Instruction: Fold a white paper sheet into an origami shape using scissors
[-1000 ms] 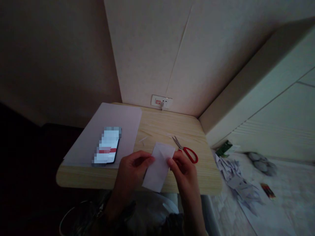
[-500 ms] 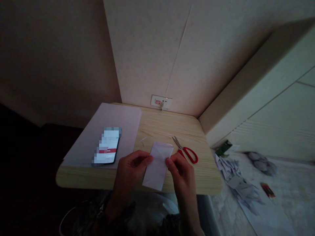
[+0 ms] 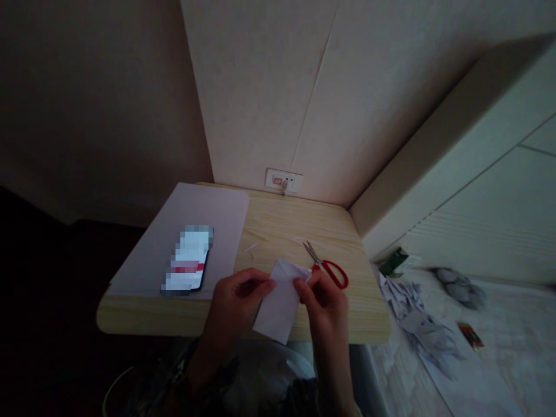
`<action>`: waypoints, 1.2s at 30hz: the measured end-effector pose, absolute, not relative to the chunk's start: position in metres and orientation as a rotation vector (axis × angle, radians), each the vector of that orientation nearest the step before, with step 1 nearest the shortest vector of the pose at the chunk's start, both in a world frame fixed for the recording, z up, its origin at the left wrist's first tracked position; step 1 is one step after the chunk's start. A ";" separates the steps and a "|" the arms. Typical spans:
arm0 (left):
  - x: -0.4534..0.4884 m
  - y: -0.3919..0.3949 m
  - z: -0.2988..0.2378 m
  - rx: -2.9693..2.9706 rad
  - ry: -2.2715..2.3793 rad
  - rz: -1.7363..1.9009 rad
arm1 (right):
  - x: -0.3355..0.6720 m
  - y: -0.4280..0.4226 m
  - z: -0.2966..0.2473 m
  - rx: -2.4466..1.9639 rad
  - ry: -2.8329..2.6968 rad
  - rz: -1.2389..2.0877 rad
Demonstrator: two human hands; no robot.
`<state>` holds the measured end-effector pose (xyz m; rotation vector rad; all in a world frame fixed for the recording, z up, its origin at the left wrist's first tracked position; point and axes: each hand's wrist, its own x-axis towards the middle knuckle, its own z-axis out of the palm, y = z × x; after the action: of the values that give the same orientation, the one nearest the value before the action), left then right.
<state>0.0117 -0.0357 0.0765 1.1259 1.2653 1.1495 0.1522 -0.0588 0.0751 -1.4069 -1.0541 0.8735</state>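
Note:
A folded strip of white paper (image 3: 278,307) is held between both hands over the front of the small wooden table (image 3: 295,223). My left hand (image 3: 237,298) is closed, pinching the paper's left edge between thumb and fingers. On the right side, my right hand (image 3: 324,295) pinches the upper right part, where a pointed flap sticks out. The paper's top now comes to a slanted corner. Red-handled scissors (image 3: 334,273) lie just beyond my right hand, blades pointing away to the upper left.
A lit phone (image 3: 189,260) rests on large white sheets (image 3: 160,231) at the table's left. A wall socket (image 3: 284,180) sits behind the table. To the right, a heap of paper scraps (image 3: 421,324), a green box (image 3: 394,262) and a small red packet (image 3: 470,336) lie on a pale quilted surface.
The paper's straight top edge has become a slanted point, with a flap turned to the right. My right hand has shifted slightly right, and the paper sits a little lower.

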 end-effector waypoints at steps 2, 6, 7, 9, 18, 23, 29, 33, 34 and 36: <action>0.011 -0.036 0.076 1.128 1.256 1.154 | 0.152 -0.058 0.076 -1.404 -1.037 0.872; 0.011 -0.036 0.075 1.133 1.252 1.144 | 0.152 -0.056 0.079 -1.382 -1.040 0.906; 0.010 -0.035 0.075 1.134 1.258 1.137 | 0.152 -0.056 0.079 -1.375 -1.043 0.915; 0.010 -0.035 0.075 1.140 1.266 1.118 | 0.154 -0.055 0.080 -1.364 -1.033 0.905; 0.010 -0.034 0.071 1.165 1.260 1.081 | 0.158 -0.054 0.074 -1.402 -1.051 0.748; 0.008 -0.034 0.069 1.148 1.255 1.076 | 0.158 -0.055 0.075 -1.374 -1.063 0.795; 0.008 -0.034 0.068 1.131 1.259 1.033 | 0.160 -0.055 0.076 -1.364 -1.032 0.856; 0.008 -0.035 0.067 1.145 1.253 1.035 | 0.159 -0.056 0.072 -1.372 -0.993 0.830; 0.008 -0.035 0.067 1.148 1.248 1.033 | 0.159 -0.056 0.071 -1.374 -0.989 0.819; 0.009 -0.035 0.067 1.147 1.240 1.022 | 0.159 -0.056 0.069 -1.379 -0.994 0.803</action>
<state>0.0087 -0.0353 0.0674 1.1467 1.2403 1.0220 0.1593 -0.0563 0.0693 -1.3788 -0.9940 0.8033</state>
